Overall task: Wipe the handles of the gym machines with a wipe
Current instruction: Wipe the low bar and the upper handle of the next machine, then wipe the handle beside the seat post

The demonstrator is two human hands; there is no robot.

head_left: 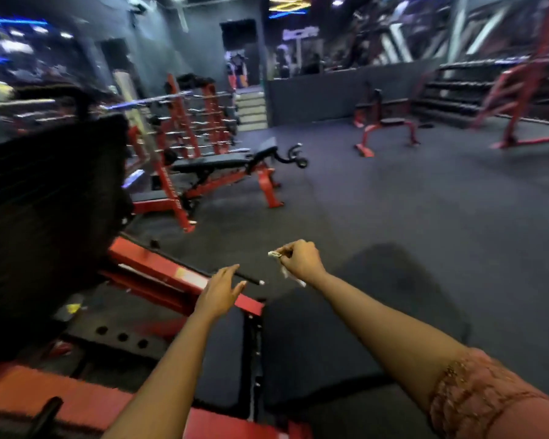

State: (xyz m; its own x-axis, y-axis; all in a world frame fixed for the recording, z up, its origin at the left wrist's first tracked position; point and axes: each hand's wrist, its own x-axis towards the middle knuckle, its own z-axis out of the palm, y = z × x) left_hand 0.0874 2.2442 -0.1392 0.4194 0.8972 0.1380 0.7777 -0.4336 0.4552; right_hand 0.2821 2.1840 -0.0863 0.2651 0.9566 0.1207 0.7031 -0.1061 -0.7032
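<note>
The left hand [219, 293] is hovering with its fingers straight and apart, the fingertips over the black handle bar [246, 277] just below the frame's centre; whether they touch it is unclear. The bar is slanting from upper left down to its pale tip at lower right. The right hand [300, 259] is pinching the crumpled wipe [274, 254] just up and right of that tip, so it is probably best placed to start wiping there.

It was a gym: red-framed weight benches [232, 172], racks of barbells [197, 122], and dark rubber flooring [409, 201] showed it.
</note>
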